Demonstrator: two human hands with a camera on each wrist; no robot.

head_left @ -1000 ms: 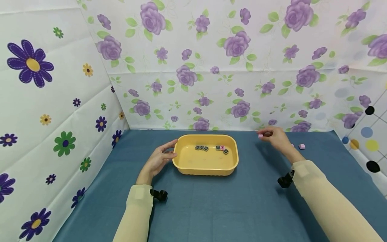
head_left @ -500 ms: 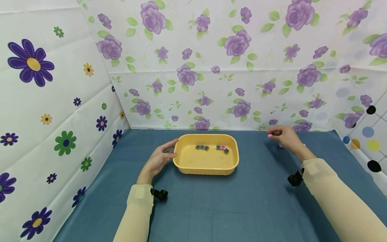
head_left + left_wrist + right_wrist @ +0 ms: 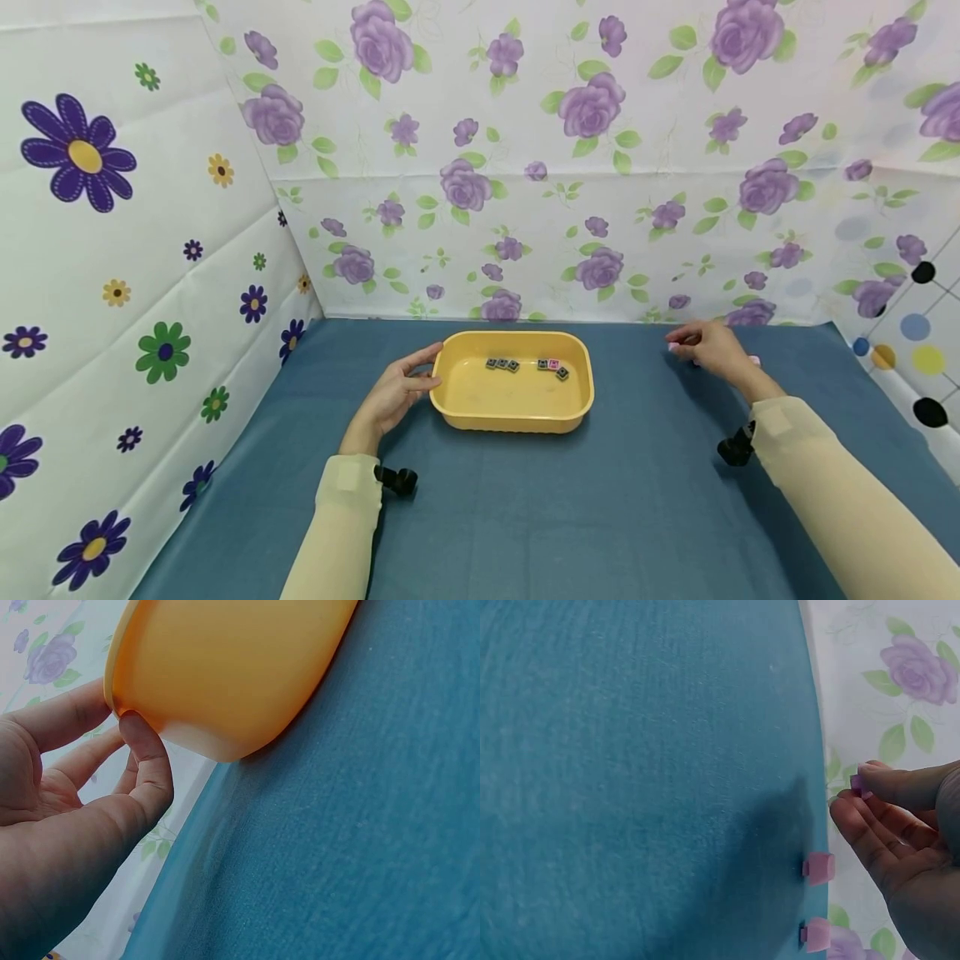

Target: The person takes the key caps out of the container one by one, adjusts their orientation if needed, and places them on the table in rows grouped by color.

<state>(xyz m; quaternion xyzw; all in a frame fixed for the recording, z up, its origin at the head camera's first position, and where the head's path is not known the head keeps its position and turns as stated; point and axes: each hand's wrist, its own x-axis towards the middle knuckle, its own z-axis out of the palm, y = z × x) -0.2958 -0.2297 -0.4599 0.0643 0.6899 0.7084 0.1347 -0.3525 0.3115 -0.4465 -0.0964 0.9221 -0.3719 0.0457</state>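
Note:
A yellow rectangular tray stands at the middle of the cloth. My left hand holds its left end, with the thumb and forefinger at the rim in the left wrist view. Inside the tray lie several small dark grey blocks and one pink block. To the right, my right hand pinches a small pink block between thumb and fingers, just above the cloth's back edge. Below that hand in the right wrist view, two more pink blocks, one upper and one lower, sit on the cloth.
Blue cloth covers the table. A flowered white sheet hangs behind it, and another flowered sheet borders the left side. A dotted sheet is at the right.
My right hand has moved right with the pink block, then come down slightly towards the cloth, partly covering the other pink blocks in the head view. My left hand and the tray have stayed put.

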